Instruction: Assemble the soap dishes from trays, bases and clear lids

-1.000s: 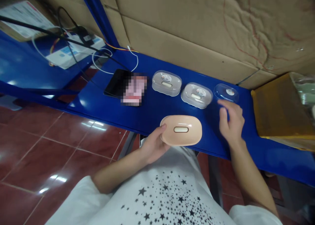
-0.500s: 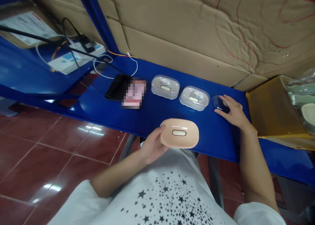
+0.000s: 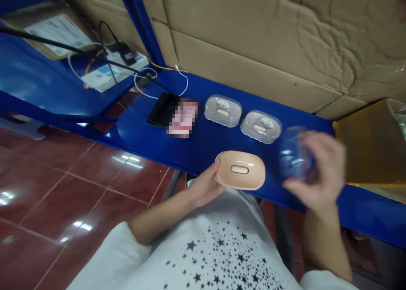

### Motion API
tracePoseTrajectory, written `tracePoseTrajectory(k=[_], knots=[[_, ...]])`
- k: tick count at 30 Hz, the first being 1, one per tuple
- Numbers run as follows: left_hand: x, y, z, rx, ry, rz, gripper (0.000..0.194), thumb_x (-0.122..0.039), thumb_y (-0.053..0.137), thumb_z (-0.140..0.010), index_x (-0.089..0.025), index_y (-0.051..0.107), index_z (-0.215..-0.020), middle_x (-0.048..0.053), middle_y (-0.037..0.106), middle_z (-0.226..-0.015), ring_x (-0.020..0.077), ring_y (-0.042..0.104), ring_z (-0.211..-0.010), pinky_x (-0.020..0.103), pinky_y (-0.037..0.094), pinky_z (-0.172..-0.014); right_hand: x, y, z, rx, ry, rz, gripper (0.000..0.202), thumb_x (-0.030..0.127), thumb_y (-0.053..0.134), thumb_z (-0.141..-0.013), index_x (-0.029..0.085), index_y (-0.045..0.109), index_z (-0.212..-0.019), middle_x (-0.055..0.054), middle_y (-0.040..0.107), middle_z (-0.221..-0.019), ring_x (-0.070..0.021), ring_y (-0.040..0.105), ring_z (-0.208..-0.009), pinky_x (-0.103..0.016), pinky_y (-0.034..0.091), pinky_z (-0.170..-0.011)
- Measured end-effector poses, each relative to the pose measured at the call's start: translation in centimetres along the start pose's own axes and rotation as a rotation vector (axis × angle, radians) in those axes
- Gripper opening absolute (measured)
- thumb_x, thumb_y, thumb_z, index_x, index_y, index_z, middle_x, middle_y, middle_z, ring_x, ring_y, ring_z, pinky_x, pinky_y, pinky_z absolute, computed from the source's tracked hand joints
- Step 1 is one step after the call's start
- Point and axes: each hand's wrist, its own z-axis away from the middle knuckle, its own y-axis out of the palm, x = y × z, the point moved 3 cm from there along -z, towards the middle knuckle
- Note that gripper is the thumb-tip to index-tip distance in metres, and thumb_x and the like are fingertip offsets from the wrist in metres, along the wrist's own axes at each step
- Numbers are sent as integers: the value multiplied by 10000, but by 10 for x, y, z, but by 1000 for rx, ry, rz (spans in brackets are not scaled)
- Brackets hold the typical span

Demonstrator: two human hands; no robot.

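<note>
My left hand [image 3: 207,184] grips the left end of a peach-coloured oval soap dish [image 3: 244,178], thumb over its rim. A pale elongated piece sits in the dish's middle. To the right, my right hand [image 3: 323,167] holds a clear plastic lid [image 3: 293,156] by its edges, raised and tilted; both are blurred by motion. Behind the dish, two greyish soap dishes stand on the blue shelf, one on the left [image 3: 223,118] and one on the right [image 3: 260,135]. Each has a clear lid with a round sticker.
A cardboard box [image 3: 371,150] stands at the right end of the blue shelf [image 3: 203,150]. Left of the dishes lie a black flat object [image 3: 161,108] and a blurred-out pink item [image 3: 184,118]. A white power strip [image 3: 111,74] with cables rests farther left. Cardboard [image 3: 237,44] lines the back.
My right hand has lifted the clear lid off the shelf and brought it nearer and tilted it. The left hand still holds the peach dish. The whole view has shifted slightly.
</note>
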Motion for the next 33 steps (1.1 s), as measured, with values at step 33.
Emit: tracePoseTrajectory(k=[33], knots=[[4,4,2,124,-56,-182,593,-574,710,-1009,-290,650,-1526,144,654,-1573,327,660,-1405,480,509,-1166,35,25,23,400,-77,-99,908,575,784,-946,316,345,-1698,-177,516,-1656,-416,540,-1502,-638,529,-1185]])
